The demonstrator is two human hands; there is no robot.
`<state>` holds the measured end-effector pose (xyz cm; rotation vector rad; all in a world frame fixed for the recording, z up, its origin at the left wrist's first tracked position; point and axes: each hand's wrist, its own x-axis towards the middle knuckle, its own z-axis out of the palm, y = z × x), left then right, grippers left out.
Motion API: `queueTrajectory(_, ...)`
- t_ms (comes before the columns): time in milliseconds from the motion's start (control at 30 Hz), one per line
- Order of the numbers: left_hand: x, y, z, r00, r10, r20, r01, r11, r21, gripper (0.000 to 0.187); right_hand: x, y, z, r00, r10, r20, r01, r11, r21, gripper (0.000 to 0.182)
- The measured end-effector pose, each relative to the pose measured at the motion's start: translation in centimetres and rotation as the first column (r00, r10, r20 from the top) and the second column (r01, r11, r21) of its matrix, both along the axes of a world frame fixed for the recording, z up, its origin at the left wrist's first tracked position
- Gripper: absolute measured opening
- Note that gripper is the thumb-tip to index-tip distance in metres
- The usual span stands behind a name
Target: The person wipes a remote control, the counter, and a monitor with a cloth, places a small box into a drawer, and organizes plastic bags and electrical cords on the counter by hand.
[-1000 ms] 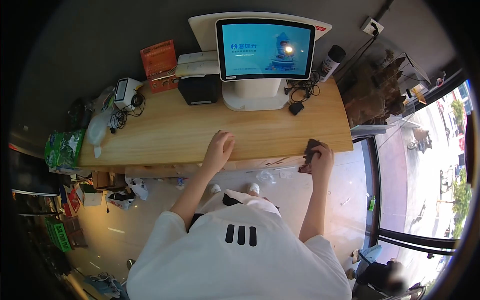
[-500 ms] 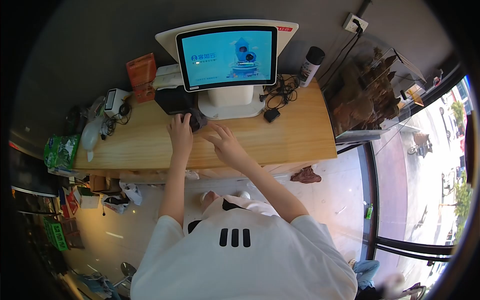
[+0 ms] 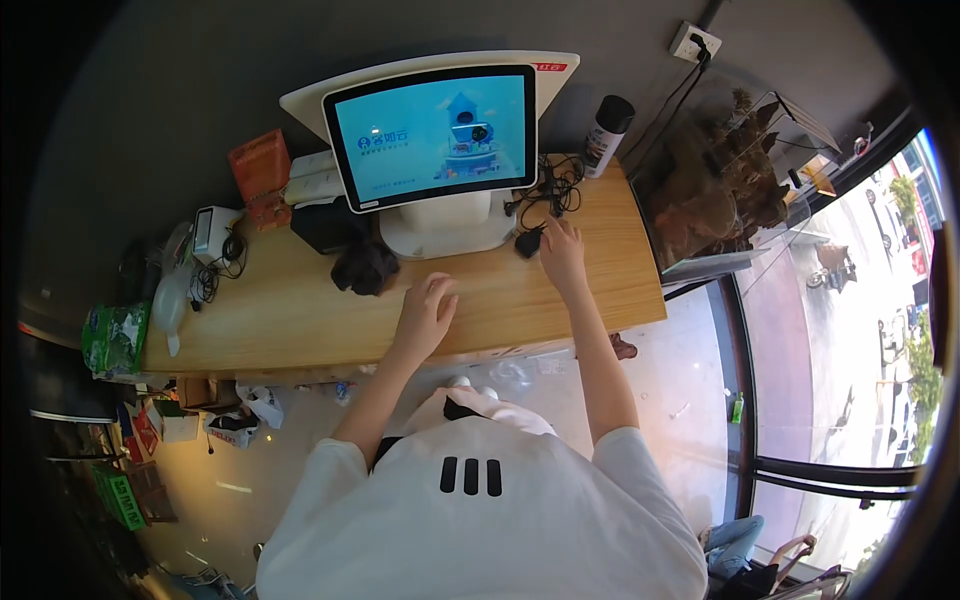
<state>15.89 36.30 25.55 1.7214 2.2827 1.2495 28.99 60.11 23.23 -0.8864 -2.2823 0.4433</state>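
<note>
My right hand [image 3: 563,252] is over the right part of the wooden counter [image 3: 480,295], its fingertips just beside a black power adapter [image 3: 530,241] and below a tangle of black cables [image 3: 560,187]. Its fingers look slightly apart, and I see nothing held. Lower and more central, my left hand [image 3: 428,315] hovers near the counter's front edge, loosely curled with the thumb apart, empty. To its left lies a dark crumpled bundle [image 3: 365,268], possibly cloth or a bag. A touchscreen terminal [image 3: 435,140] on a white base stands behind both hands.
A spray can [image 3: 607,137] stands at the back right beside a glass tank [image 3: 715,200]. At left are an orange packet [image 3: 262,178], a black box [image 3: 322,226], a small white device [image 3: 212,235] with cable and a green package [image 3: 115,338]. A wall socket [image 3: 695,42] holds a plug.
My left hand has left the dark bundle and come toward the front edge. My right hand has moved right, to the adapter. The bundle now lies uncovered. The view has shifted slightly.
</note>
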Motion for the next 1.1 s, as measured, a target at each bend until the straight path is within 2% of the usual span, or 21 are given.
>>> queueTrajectory(33,0.0,0.5,0.2,1.000,-0.021,0.010,0.021,1.000,-0.005,0.023,-0.4,0.5,-0.3,1.000,-0.010,-0.003,0.010,1.000,0.007,0.027)
queueTrajectory(100,-0.1,1.5,0.7,0.998,-0.064,0.028,0.064,0.998,0.002,0.023,-1.1,1.1,-0.5,0.998,-0.044,0.039,0.048,0.992,-0.113,0.026)
queueTrajectory(133,-0.1,1.8,0.9,0.993,-0.101,0.053,0.101,0.995,0.000,0.022,-0.8,1.1,-0.6,0.998,-0.054,0.039,0.058,0.992,-0.114,0.026)
queueTrajectory(233,-0.3,3.1,0.0,0.988,-0.145,0.059,0.146,0.989,0.000,0.021,1.2,0.1,-0.5,0.994,-0.092,0.051,0.098,0.986,-0.135,0.021)
queueTrajectory(300,0.0,4.1,-0.2,0.983,-0.163,0.081,0.165,0.986,-0.015,0.020,3.2,-1.4,0.4,0.992,-0.119,0.032,0.123,0.970,-0.211,0.018)
queueTrajectory(367,0.9,5.5,-0.1,0.969,-0.197,0.149,0.200,0.980,-0.003,0.020,5.3,-3.0,0.4,0.993,-0.116,0.037,0.122,0.969,-0.215,0.016)
queueTrajectory(433,1.5,6.3,-0.1,0.969,-0.191,0.154,0.192,0.981,0.006,0.020,6.5,-3.1,0.3,0.994,-0.107,0.025,0.110,0.974,-0.198,0.015)
queueTrajectory(500,2.1,6.9,-0.5,0.971,-0.173,0.164,0.174,0.985,0.012,0.020,7.4,-2.8,-0.5,0.996,-0.083,-0.022,0.069,0.932,-0.355,0.016)
queueTrajectory(700,5.2,8.4,-1.4,0.985,-0.078,0.156,0.084,0.996,-0.033,0.020,10.8,-0.2,-0.3,1.000,0.004,0.024,0.003,0.960,-0.278,0.018)
queueTrajectory(733,6.1,8.7,-1.5,0.992,-0.078,0.098,0.083,0.996,-0.045,0.021,10.9,-0.2,-0.1,1.000,0.015,0.023,-0.008,0.960,-0.281,0.018)
queueTrajectory(800,7.8,9.2,-1.4,0.997,-0.067,0.038,0.069,0.996,-0.058,0.022,10.4,-0.5,0.3,0.993,0.105,0.054,-0.082,0.942,-0.324,0.021)
queueTrajectory(833,8.6,9.4,-0.9,0.989,-0.123,0.086,0.125,0.992,-0.023,0.023,10.0,-0.8,0.5,0.992,0.117,0.052,-0.094,0.942,-0.323,0.021)
queueTrajectory(867,9.3,9.5,-0.4,0.975,-0.178,0.130,0.178,0.984,0.017,0.025,9.4,-1.2,0.7,0.979,0.199,-0.030,-0.197,0.920,-0.339,0.022)
queueTrajectory(900,9.9,9.4,0.7,0.954,-0.176,0.244,0.177,0.984,0.017,0.026,8.8,-1.6,0.9,0.954,0.280,-0.111,-0.301,0.887,-0.349,0.024)
queueTrajectory(933,10.1,9.2,0.6,0.957,-0.161,0.241,0.162,0.987,0.016,0.026,8.4,-2.0,1.4,0.949,0.295,-0.114,-0.316,0.883,-0.348,0.024)
queueTrajectory(1000,9.9,8.8,0.0,0.929,-0.028,0.370,0.058,0.996,-0.070,0.027,7.7,-2.5,2.4,0.886,0.407,-0.224,-0.459,0.842,-0.284,0.025)
queueTrajectory(1067,9.4,8.1,-1.1,0.942,-0.001,0.337,0.016,0.999,-0.042,0.028,7.6,-2.4,2.3,0.867,0.436,-0.240,-0.492,0.821,-0.288,0.026)
queueTrajectory(1100,9.4,8.0,-0.8,0.952,0.014,0.306,-0.012,1.000,-0.011,0.028,7.4,-2.3,2.0,0.832,0.492,-0.256,-0.547,0.805,-0.231,0.027)
